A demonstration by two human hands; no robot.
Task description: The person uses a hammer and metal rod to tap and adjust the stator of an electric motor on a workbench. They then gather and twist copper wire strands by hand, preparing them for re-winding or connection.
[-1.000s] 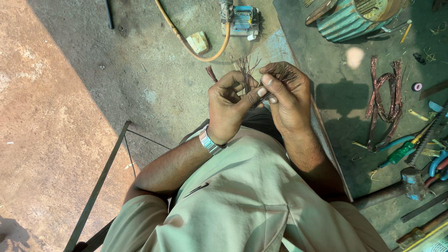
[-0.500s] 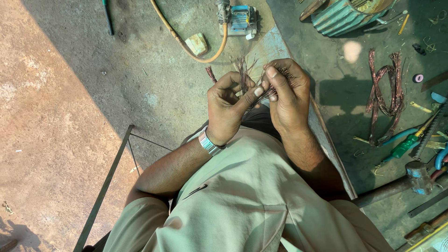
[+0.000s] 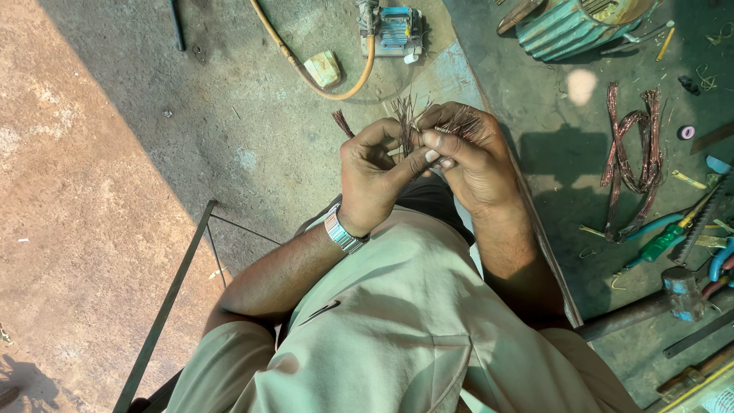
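Note:
Both hands meet in front of my chest over a concrete floor. My left hand (image 3: 372, 177), with a metal watch (image 3: 342, 232) on the wrist, pinches a bundle of thin copper wire strands (image 3: 407, 116) between thumb and fingers. My right hand (image 3: 470, 157) grips the same bundle from the right, its thumb pressed against the left thumb. The cut wire ends fan out upward above the fingers. A short tuft of strands (image 3: 342, 122) sticks out to the left of my left hand.
A coil of old copper winding (image 3: 633, 160) lies on the floor at right, near pliers with green handles (image 3: 662, 241). A teal finned motor housing (image 3: 569, 27) sits at top right. A yellow hose (image 3: 321, 76) curves at top. A dark metal frame (image 3: 172, 294) stands at lower left.
My hands have stayed together on the wire bundle. The fingers have shifted slightly along the strands and the view has moved a little.

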